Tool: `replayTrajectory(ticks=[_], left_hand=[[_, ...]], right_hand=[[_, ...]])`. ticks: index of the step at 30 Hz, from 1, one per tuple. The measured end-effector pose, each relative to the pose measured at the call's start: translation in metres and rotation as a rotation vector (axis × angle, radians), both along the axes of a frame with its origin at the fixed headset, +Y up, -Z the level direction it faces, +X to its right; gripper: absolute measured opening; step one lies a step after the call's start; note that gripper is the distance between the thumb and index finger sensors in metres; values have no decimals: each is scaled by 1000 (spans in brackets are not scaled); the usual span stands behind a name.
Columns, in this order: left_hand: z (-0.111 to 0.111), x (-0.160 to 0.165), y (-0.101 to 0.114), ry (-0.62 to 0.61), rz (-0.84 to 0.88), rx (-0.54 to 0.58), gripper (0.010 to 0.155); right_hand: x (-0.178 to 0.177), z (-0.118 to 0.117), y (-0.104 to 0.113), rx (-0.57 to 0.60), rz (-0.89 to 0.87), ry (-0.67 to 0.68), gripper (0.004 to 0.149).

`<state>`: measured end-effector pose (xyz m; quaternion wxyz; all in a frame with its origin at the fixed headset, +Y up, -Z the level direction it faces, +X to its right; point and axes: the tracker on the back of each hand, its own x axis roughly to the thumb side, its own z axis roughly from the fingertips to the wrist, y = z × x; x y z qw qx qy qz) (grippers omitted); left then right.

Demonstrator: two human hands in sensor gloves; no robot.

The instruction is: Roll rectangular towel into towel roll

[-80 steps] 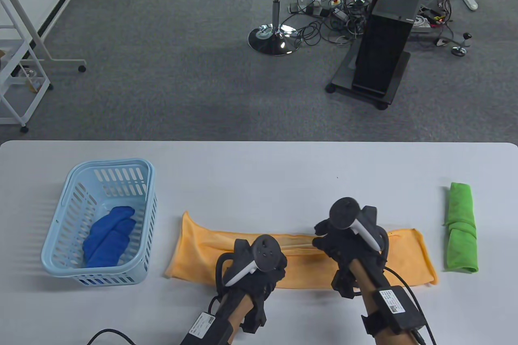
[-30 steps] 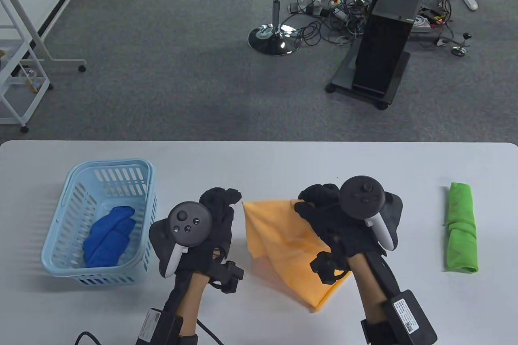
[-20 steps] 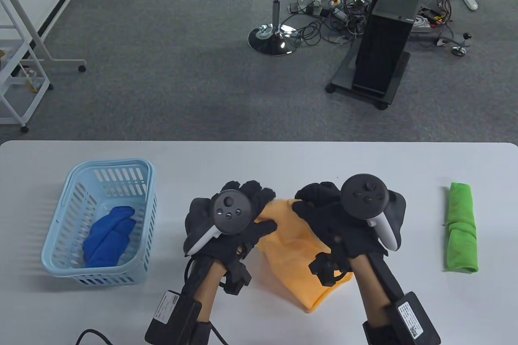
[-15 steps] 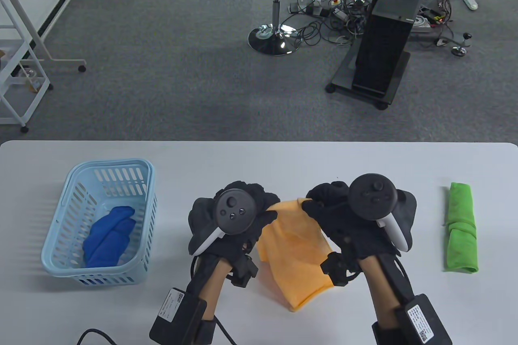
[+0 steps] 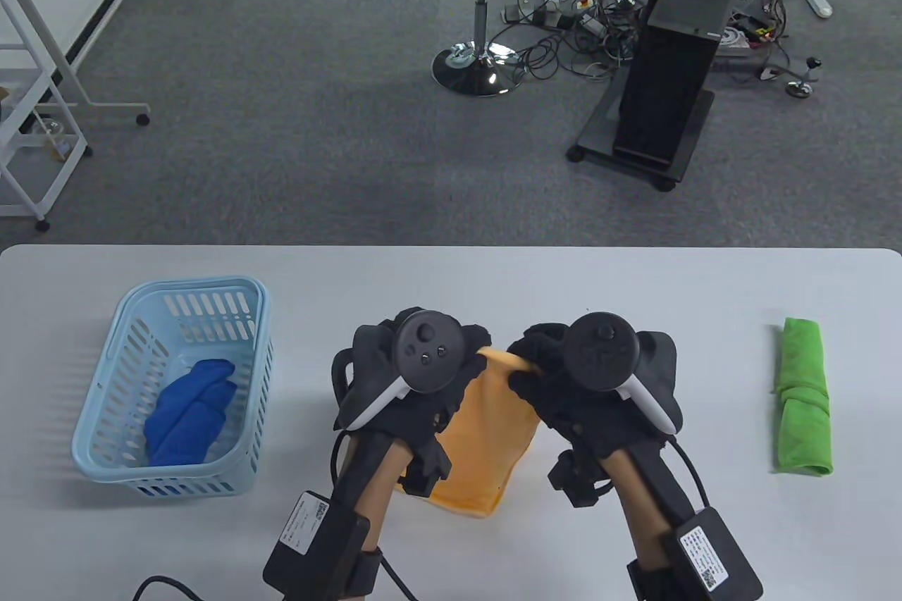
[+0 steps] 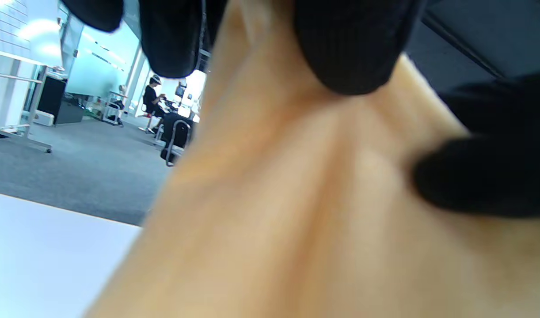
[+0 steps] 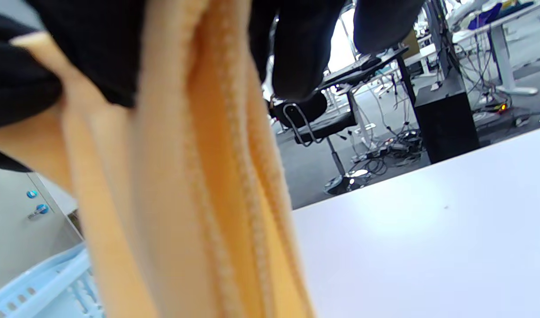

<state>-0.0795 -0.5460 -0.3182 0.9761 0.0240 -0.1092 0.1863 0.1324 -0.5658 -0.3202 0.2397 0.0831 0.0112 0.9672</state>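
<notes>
The orange towel [image 5: 490, 446] hangs folded between my two hands above the middle of the table [image 5: 451, 277]. My left hand [image 5: 423, 375] grips its top left corner and my right hand [image 5: 564, 375] pinches its top right corner. The two hands are close together. The towel's lower end is near the table in front of me. The towel fills the left wrist view [image 6: 296, 198] under my gloved fingers [image 6: 345, 48]. In the right wrist view its folded edges [image 7: 199, 198] hang from my fingers [image 7: 296, 48].
A light blue basket [image 5: 120, 333] with a blue towel [image 5: 190, 411] in it stands at the left. A rolled green towel [image 5: 802, 397] lies at the right. The basket's rim shows in the right wrist view [image 7: 40, 287]. A chair and stand are beyond the table.
The towel lay flat and long on the table. My hands lifted it, folded it in half and came close together, and it now hangs narrower, shifted left.
</notes>
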Motion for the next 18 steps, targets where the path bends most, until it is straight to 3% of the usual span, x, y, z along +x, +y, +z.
replayTrajectory(ticks=[3,7,9,12,16,18], left_hand=[[-11,-2,-1,82,-151,37,49],[-36,-2,-13,137,-207,-70,51],[-48,-8,-18,150,-93,-133,50],[-64,-16,-22,182,218,-183,49],[-84,-15,-9,153,472,-90,46],[-92,-11,9,72,555,-13,46]], right_hand=[[3,-8,-1,35,87,-74,50],[3,-35,-16,-34,57,-155,51],[6,-51,-24,-66,4,-217,51],[14,-73,-30,-90,-238,-308,50],[17,-97,-16,-18,-502,-297,48],[24,-105,6,135,-531,-308,48]])
